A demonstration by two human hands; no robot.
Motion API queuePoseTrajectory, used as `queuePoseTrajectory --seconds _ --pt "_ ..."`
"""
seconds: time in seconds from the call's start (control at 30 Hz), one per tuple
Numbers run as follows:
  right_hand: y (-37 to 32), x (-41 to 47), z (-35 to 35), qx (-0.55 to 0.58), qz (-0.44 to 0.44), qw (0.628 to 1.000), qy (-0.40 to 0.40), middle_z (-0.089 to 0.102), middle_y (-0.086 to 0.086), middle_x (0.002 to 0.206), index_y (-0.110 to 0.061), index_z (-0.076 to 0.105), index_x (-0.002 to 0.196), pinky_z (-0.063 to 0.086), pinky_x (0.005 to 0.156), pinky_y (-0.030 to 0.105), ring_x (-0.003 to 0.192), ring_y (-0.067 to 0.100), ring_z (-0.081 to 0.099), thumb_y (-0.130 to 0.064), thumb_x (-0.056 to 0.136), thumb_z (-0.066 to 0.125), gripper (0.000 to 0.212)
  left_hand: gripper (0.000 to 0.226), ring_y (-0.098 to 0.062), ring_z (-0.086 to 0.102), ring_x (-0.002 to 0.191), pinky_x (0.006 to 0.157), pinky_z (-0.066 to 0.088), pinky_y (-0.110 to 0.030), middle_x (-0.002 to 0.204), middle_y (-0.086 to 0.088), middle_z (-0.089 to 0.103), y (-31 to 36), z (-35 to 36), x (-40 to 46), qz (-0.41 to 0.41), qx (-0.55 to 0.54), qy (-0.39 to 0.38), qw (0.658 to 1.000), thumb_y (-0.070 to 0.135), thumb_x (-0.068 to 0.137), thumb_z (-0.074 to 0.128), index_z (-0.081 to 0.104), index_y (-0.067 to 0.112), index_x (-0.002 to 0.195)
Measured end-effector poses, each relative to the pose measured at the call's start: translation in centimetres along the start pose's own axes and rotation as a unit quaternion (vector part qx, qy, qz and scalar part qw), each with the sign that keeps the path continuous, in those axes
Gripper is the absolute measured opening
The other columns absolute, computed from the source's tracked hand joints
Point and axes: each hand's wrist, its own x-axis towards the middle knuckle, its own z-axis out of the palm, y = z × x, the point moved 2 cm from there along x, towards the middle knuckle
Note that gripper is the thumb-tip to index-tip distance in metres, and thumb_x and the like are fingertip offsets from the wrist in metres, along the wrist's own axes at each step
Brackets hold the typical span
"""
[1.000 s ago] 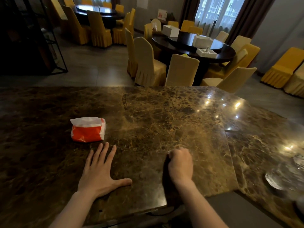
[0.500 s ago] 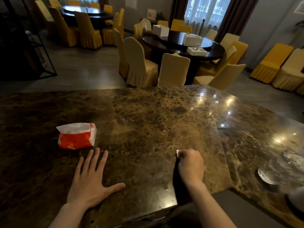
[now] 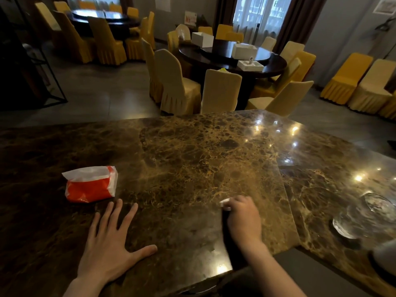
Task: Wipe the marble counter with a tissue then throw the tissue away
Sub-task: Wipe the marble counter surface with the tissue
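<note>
Marble counter [image 3: 192, 159]: right hand [image 3: 243, 219], fingers apparently clenching the tissue [image 3: 225, 204], has slid rightward; left hand [image 3: 109, 249] stays splayed.

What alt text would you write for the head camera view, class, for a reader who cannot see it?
A right hand presses a bunched white tissue onto a brown marble counter while the left hand lies flat, fingers spread. An orange and white tissue pack sits just beyond the left hand; past the counter, round tables with yellow-covered chairs.
</note>
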Motion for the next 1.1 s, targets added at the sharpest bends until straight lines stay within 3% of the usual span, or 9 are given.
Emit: queuePoseTrajectory --seconds 0.13,0.27,0.37,0.5,0.63,0.73,0.93,1.0,1.1 --pt "-2.5 -0.2 0.7 -0.005 0.042 0.999 0.012 0.067 0.000 0.097 -0.018 0.079 0.098 0.046 0.076 0.025 0.096 0.017 0.057 -0.007 0.093 0.064 0.019 0.124 -0.014 -0.034 0.152 0.129 -0.014 -0.048 0.168 0.006 -0.031 0.2 0.0 0.0 -0.003 0.000 -0.009 1.000 0.114 0.053 0.014 -0.025 0.051 0.153" --pt "-11.3 -4.3 4.3 0.078 -0.105 0.990 -0.054 0.064 -0.002 0.096 -0.019 0.078 0.094 0.047 0.072 0.025 0.094 0.016 0.056 -0.004 0.090 0.066 0.019 0.128 -0.016 -0.034 0.152 0.129 -0.015 -0.048 0.167 0.003 -0.034 0.3 -0.2 0.1 -0.010 0.020 -0.023 0.999 0.115 0.048 0.009 -0.028 0.049 0.152" --pt "-11.5 -4.5 4.6 0.087 -0.187 0.974 -0.094 0.065 0.001 0.092 -0.016 0.078 0.095 0.045 0.066 0.030 0.091 0.020 0.055 -0.004 0.088 0.066 0.018 0.129 -0.017 -0.035 0.152 0.129 -0.015 -0.048 0.166 0.003 -0.035 0.3 -0.3 0.1 -0.010 0.032 -0.027 0.999 0.115 0.046 0.004 -0.031 0.049 0.150" --pt "-2.9 -0.5 1.2 0.022 -0.043 0.998 -0.032 0.062 -0.004 0.087 -0.020 0.080 0.091 0.042 0.072 0.028 0.088 0.017 0.057 -0.015 0.094 0.067 0.015 0.127 -0.015 -0.035 0.151 0.129 -0.014 -0.048 0.167 0.005 -0.034 0.3 -0.2 0.0 -0.008 0.021 -0.020 1.000 0.115 0.049 0.010 -0.030 0.050 0.151" --pt "2.7 1.9 -2.1 -0.021 0.107 0.993 0.034 0.062 0.003 0.078 -0.015 0.082 0.085 0.044 0.066 0.031 0.075 0.024 0.057 -0.009 0.088 0.070 0.014 0.127 -0.014 -0.035 0.151 0.129 -0.015 -0.047 0.166 0.006 -0.034 0.2 -0.2 0.1 -0.008 0.014 -0.018 1.000 0.115 0.050 0.012 -0.028 0.050 0.152" --pt "-1.3 -0.6 -0.4 -0.010 0.067 0.997 0.032 0.055 -0.004 0.080 -0.020 0.080 0.083 0.039 0.067 0.026 0.076 0.014 0.047 -0.012 0.092 0.068 0.016 0.126 -0.015 -0.036 0.151 0.129 -0.014 -0.048 0.167 0.005 -0.034 0.1 0.0 0.2 -0.007 0.015 -0.015 1.000 0.115 0.051 0.011 -0.028 0.050 0.152" --pt "-8.7 -6.2 3.3 0.077 -0.152 0.980 -0.103 0.061 -0.005 0.079 -0.023 0.077 0.077 0.046 0.055 0.027 0.080 0.017 0.060 -0.004 0.068 0.082 0.022 0.128 -0.016 -0.033 0.153 0.129 -0.013 -0.048 0.168 0.003 -0.031 0.2 0.0 0.3 -0.006 0.019 -0.012 1.000 0.116 0.049 0.013 -0.029 0.049 0.151" --pt "-6.3 -4.8 2.7 0.061 -0.137 0.984 -0.097 0.062 -0.005 0.087 -0.024 0.079 0.088 0.043 0.067 0.025 0.086 0.016 0.056 -0.008 0.083 0.073 0.018 0.128 -0.016 -0.033 0.152 0.129 -0.013 -0.048 0.168 0.004 -0.031 0.1 -0.1 0.2 -0.004 0.018 -0.013 1.000 0.116 0.050 0.014 -0.028 0.049 0.151" --pt "-1.1 -1.5 0.2 0.012 -0.004 1.000 -0.014 0.062 -0.006 0.086 -0.022 0.081 0.088 0.039 0.071 0.023 0.082 0.012 0.052 -0.013 0.092 0.069 0.016 0.128 -0.015 -0.035 0.152 0.129 -0.015 -0.048 0.167 0.004 -0.033 0.3 -0.2 0.2 -0.003 0.009 -0.014 1.000 0.116 0.050 0.014 -0.028 0.050 0.152"
